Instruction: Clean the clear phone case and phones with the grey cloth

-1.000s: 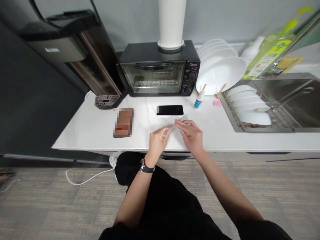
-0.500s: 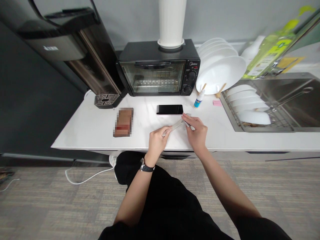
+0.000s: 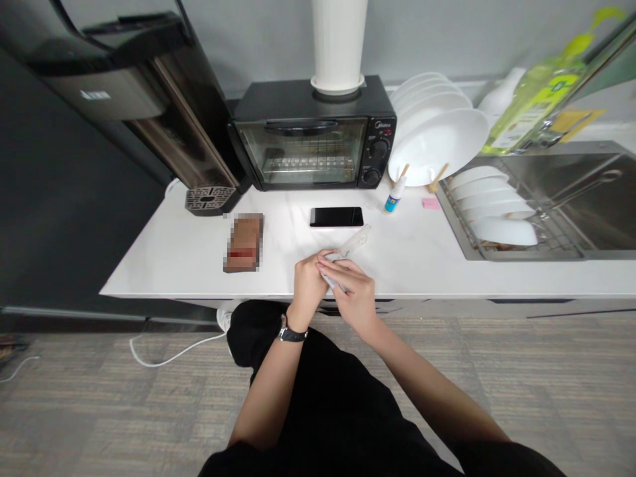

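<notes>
A clear, thin phone-case-like piece [image 3: 356, 242] is gripped at its lower left end by my left hand [image 3: 309, 278], which wears a watch. My right hand [image 3: 356, 295] is closed on a pale cloth or wipe [image 3: 330, 281] and presses it against that same end, its fingers touching my left hand. Beyond the hands a black phone [image 3: 336, 216] lies flat on the white counter [image 3: 417, 265]. To its right stands a small white and blue bottle [image 3: 394, 197], with a pink block [image 3: 430, 203] beside it. A blurred brown item [image 3: 243, 242] lies to the left.
A toaster oven [image 3: 308, 152] stands at the back with a white cup stack [image 3: 338, 46] on it. A water dispenser [image 3: 209, 159] is at the left. White plates [image 3: 437, 142] stand in a rack, beside a sink [image 3: 586, 205] with bowls.
My right hand has moved left and down along the clear piece, from its far end to my left hand, taking the pale cloth with it. My left hand has hardly moved.
</notes>
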Demonstrator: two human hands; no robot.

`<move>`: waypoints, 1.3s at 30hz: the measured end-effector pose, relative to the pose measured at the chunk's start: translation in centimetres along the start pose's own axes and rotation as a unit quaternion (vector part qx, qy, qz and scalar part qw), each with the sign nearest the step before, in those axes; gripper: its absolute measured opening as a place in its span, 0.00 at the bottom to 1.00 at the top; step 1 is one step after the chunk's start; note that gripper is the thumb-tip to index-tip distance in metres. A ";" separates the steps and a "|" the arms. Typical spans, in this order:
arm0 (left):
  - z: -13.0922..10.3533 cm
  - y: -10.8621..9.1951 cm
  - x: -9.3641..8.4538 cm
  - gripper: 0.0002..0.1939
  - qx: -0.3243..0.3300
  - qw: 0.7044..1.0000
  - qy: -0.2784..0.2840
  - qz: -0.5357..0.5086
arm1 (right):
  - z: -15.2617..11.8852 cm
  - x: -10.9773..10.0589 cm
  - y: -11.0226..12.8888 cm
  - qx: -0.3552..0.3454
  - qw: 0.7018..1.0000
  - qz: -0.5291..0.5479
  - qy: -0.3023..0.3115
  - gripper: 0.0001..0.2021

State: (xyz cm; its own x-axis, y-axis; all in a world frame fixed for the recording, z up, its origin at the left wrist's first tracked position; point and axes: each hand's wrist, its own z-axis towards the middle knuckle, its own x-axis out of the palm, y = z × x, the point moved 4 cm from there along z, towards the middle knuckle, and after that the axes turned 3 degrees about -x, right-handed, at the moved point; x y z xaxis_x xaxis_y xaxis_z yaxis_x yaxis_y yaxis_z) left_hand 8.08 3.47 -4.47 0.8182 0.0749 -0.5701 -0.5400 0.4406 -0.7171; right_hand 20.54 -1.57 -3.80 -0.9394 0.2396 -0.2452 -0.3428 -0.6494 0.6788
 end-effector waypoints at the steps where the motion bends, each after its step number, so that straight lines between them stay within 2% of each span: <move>1: 0.0 0.1 0.0 0.19 -0.002 1.000 0.000 0.003 | 0.1 0.0 -0.2 -0.005 1.000 0.005 0.002 0.35; 6: 0.0 0.4 0.1 0.13 -0.026 0.999 -0.010 0.023 | 1.1 -1.3 -1.7 -0.025 0.999 0.017 0.018 0.27; 10: 0.0 0.1 0.2 0.10 -0.026 1.000 -0.011 0.008 | 2.1 -3.2 -3.2 -0.004 1.000 0.002 0.012 0.27; 15: -0.1 0.0 0.4 0.09 -0.020 1.000 -0.010 -0.020 | 3.8 -6.3 -5.8 0.032 0.998 -0.038 -0.030 0.28; 19: -0.2 0.1 0.4 0.09 -0.022 0.999 -0.011 -0.026 | 4.6 -7.4 -7.0 0.057 0.995 -0.066 -0.038 0.25; 25: -0.2 0.0 0.4 0.09 -0.028 0.999 -0.011 -0.024 | 4.1 -6.5 -6.1 0.057 0.994 -0.064 -0.065 0.24; 29: -0.1 -0.3 0.3 0.09 -0.026 0.999 -0.007 -0.017 | 3.1 -4.9 -4.6 0.061 0.995 -0.052 -0.052 0.23; 35: 0.0 -0.2 -0.1 0.13 -0.031 0.999 -0.001 0.013 | 1.1 -1.6 -1.1 0.025 1.000 -0.011 -0.005 0.32; 39: 0.1 0.0 0.1 0.17 -0.024 1.000 0.005 0.020 | 0.5 -0.5 -0.2 0.000 1.000 0.004 0.013 0.36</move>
State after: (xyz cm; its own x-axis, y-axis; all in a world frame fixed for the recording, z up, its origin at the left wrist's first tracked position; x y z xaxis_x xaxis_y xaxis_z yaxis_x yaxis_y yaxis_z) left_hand 8.13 3.55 -4.48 0.7938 0.0833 -0.6024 -0.5813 0.3948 -0.7115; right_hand 21.06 -1.17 -3.51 -0.9415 0.2157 -0.2588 -0.3362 -0.6504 0.6811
